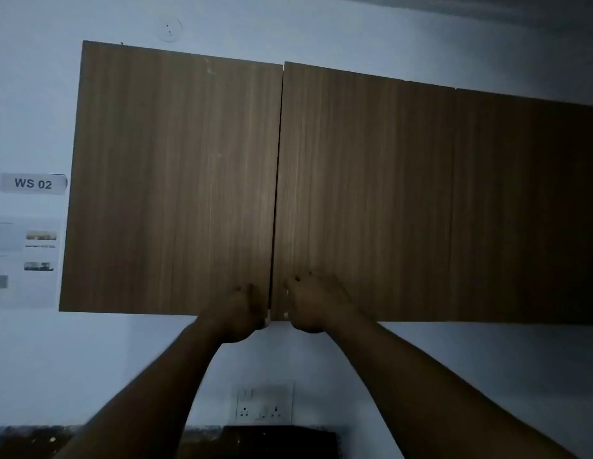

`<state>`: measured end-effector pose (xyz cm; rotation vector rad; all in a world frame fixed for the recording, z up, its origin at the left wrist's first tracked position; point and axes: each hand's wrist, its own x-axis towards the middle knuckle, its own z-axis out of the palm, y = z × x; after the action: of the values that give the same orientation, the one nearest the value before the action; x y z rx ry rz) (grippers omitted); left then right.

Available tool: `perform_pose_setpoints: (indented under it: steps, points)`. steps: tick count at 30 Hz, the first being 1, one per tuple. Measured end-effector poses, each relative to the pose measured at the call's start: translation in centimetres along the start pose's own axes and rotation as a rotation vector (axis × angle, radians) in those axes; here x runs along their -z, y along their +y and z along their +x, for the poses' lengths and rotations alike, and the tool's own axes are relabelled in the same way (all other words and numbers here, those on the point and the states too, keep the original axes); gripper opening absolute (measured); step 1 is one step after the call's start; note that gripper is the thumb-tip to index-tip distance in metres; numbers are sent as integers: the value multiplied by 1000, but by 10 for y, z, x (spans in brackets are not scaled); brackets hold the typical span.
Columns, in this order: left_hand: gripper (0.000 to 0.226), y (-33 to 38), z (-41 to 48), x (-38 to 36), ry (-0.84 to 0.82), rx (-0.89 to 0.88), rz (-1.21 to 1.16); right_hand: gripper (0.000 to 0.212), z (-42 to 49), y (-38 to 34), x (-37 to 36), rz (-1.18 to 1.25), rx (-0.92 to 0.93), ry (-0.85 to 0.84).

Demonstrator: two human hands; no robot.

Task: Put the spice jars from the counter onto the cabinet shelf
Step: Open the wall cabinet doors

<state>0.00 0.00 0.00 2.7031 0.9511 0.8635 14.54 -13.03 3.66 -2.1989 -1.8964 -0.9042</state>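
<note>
Forearms ran up from the bottom edge to lower centre of the frame. L hand (237,313) had its fingers curled round the bottom inner corner of the left cabinet door (172,180). R hand (316,303) gripped the matching corner of the next door (361,193), just beside it across the seam. Both doors sat shut or nearly so, w/ only a thin gap between them. A third door (527,207) at the right was in shadow.

Cabinet shelf was hidden behind the doors and no spice jars were in view. The counter (23,442) showed only as a dark strip at bottom left, too dim to read. A wall socket plate (263,404) was at lower centre and a "WS 02" label (32,183) at far left.

Judgement: task looked barely begun. Doors needed opening first, and all jar moves were left to do.
</note>
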Motion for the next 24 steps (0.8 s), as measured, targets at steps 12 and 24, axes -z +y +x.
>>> perform_pose_setpoints:
  steps: [12,24]
  points:
    - [25,14,29,-52,16,54,-505,61,27,-4,18,-151,50,-23]
    - [12,14,26,-49,21,148,-640,61,25,-2,9,-233,96,37]
